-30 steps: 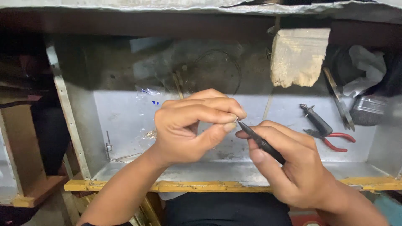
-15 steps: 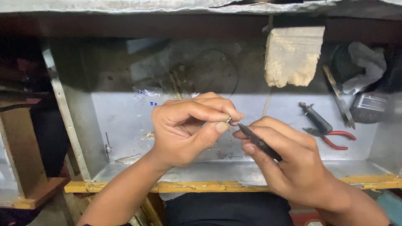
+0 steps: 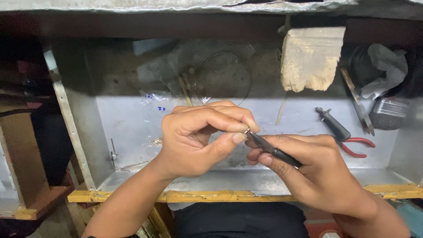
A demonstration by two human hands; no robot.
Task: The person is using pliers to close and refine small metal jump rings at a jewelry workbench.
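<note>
Tiny metal piece [image 3: 247,130], prob. a small ring or link, sits pinched between thumb and forefinger of the left hand [image 3: 198,141], held above the middle of a metal tray [image 3: 132,128]. It's too small to make out its shape for sure. Left hand is closed tight round it. Right hand [image 3: 308,169] is closed on dark pliers [image 3: 273,151], their tip touching the piece at the left fingertips.

Handling, as a judgement: piece looks very light, stiff, smooth and easy to drop; best held just as now, by fingertip pinch on one side w/ the tool tip on the other.

Room: tray has upright walls left and right and a yellowed front lip [image 3: 176,196] just below the wrists. Red-handled pliers [image 3: 346,136] lie well to the right; a wooden block [image 3: 310,59] hangs above; thin wire loop [image 3: 224,75] at the back. Open floor lies under and left of the hands.
</note>
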